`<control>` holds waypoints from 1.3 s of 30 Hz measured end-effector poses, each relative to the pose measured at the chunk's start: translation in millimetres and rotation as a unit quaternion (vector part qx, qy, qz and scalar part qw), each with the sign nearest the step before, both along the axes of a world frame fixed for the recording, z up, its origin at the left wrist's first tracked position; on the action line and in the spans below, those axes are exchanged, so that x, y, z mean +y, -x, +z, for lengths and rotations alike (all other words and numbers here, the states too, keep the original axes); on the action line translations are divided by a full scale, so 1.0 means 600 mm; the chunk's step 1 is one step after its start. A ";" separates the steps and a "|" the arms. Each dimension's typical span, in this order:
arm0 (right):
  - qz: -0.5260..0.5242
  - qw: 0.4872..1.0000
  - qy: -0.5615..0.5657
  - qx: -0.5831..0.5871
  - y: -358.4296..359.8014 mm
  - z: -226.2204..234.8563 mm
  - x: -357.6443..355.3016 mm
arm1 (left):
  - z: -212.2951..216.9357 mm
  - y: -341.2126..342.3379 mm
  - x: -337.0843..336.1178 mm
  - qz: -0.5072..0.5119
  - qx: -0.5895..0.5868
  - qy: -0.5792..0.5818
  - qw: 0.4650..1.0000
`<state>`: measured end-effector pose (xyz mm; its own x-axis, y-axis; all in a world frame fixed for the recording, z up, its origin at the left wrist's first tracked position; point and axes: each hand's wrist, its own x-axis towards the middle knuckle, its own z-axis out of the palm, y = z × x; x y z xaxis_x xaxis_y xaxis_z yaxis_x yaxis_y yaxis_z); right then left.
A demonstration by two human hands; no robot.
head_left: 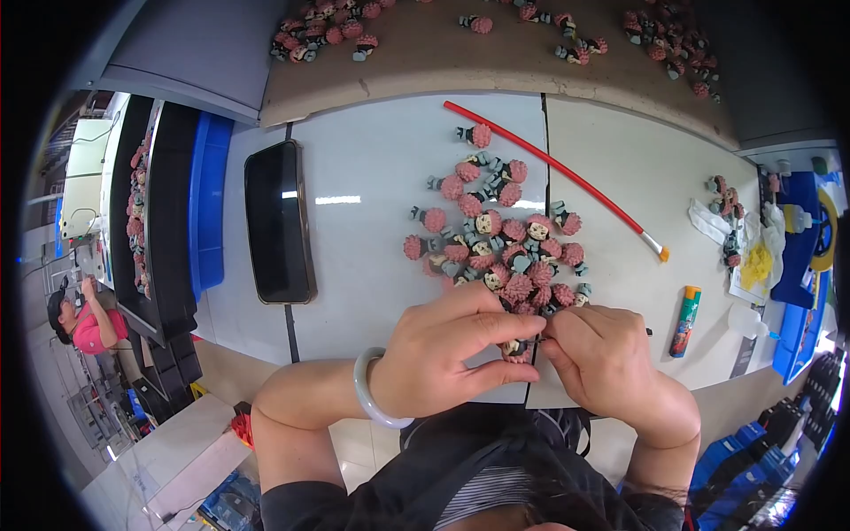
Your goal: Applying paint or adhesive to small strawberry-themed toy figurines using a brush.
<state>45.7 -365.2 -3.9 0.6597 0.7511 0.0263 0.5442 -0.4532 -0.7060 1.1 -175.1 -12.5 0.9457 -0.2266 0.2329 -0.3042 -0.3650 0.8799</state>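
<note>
Left fingers: my left fingers (500, 328) close round a small pink-haired, painted figurine (516, 352), index finger above it and thumb below.
Right fingers: my right fingers (567, 367) are curled in, tips meeting the left ones beside that figurine; whether they grip anything I cannot tell.
Held figurine: above the near edge of the white, smooth-topped desk (354, 252), partly hidden by my fingers.
Wrist: a pale, glossy, round bangle (360, 382) circles my left one.
Pile: a loose heap of similar pink, black and grey-blue figurines (513, 232) lies just beyond my fingers, some face up.
Brush: a slim red-handled brush with tan bristles (567, 170) lies slantwise to the right of the heap.
Phone: a black rectangular smartphone (279, 221) lies flat, well left of the heap.
Tube: a green and orange cylindrical tube (684, 321) lies right of my right fingers.
Shelf: a brown board surface (425, 75) along the far side carries more figurines.
Far left: a blue plastic tray (211, 199) stands beyond the phone; past it sits a person in a pink top (96, 329).
</note>
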 end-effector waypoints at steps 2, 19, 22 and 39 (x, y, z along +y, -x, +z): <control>0.005 1.000 0.002 0.027 -0.003 0.005 -0.003 | 0.001 0.000 -0.001 -0.011 -0.008 -0.002 1.000; 0.001 0.998 -0.004 -0.068 0.000 0.004 -0.005 | 0.003 0.001 0.003 -0.009 -0.011 -0.008 1.000; -0.003 0.998 -0.012 -0.068 0.001 0.002 -0.004 | 0.004 0.001 0.004 -0.012 -0.003 -0.006 1.000; 0.027 0.998 0.038 0.033 -0.001 0.007 -0.005 | -0.003 0.002 0.002 -0.046 -0.038 -0.037 0.998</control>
